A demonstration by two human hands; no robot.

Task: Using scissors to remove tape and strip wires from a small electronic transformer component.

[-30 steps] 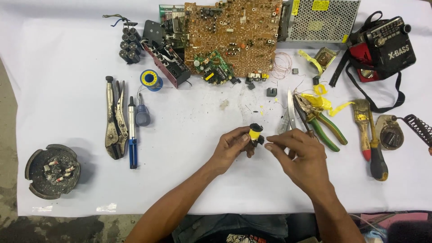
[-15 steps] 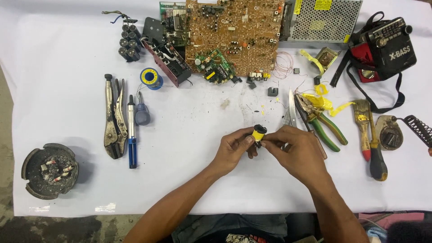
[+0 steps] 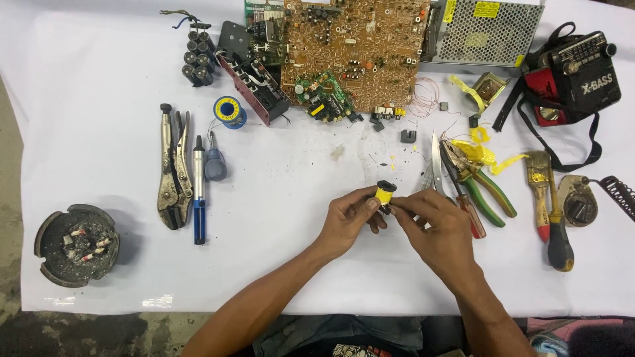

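Observation:
Over the middle of the white table, both hands meet on a small yellow and black transformer coil [image 3: 384,192]. My left hand [image 3: 348,220] pinches its lower black part from the left. Fingers of my right hand [image 3: 436,231] press against it from the right, at its base. The coil's yellow top points up and away from me.
A large brown circuit board [image 3: 357,46] lies at the back, a metal power supply [image 3: 486,33] and a red and black radio [image 3: 575,69] to its right. Green-handled pliers [image 3: 486,192], scissors [image 3: 436,165], a brush [image 3: 541,192], locking pliers [image 3: 173,172], a solder spool [image 3: 229,111], an ashtray [image 3: 77,244].
The hands and coil have stayed near the same spot. The fingers have shifted slightly around the coil, turning it a little.

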